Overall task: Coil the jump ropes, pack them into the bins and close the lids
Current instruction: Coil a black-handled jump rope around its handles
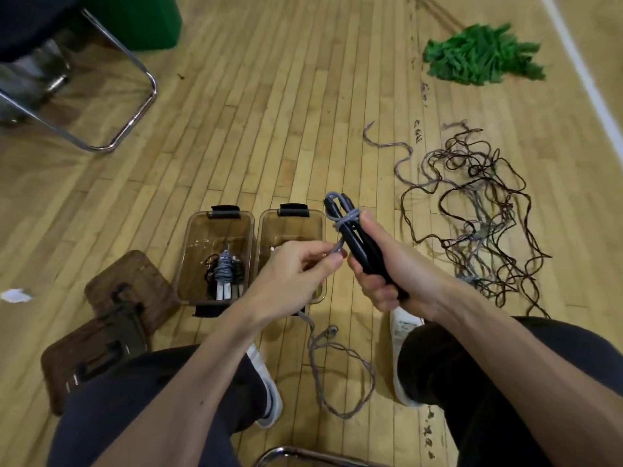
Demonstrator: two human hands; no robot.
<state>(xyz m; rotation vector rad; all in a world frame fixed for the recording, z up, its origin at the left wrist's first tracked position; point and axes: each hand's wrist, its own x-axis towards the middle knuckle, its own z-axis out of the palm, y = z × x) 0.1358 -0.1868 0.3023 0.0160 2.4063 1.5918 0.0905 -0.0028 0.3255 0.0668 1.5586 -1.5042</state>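
wrapping: the grey rope [343,221] goes round a pair of black handles [358,246], with a few turns sitting near their upper end.
right hand [392,267]: clenched round the lower half of the handles, holding them up just right of the right bin [296,227].
left hand [291,274]: pinches the rope's free run between thumb and fingers, just left of the handles and below the turns.
axis: the handles run from lower right to upper left, so the next turn must cross them.
slack loops [344,348]: on the floor between the feet.
left bin [219,227]: open, holding a coiled bundle [225,268].
hidden: the left hand covers most of the right bin's inside, and the handles' lower ends are buried in the right palm.
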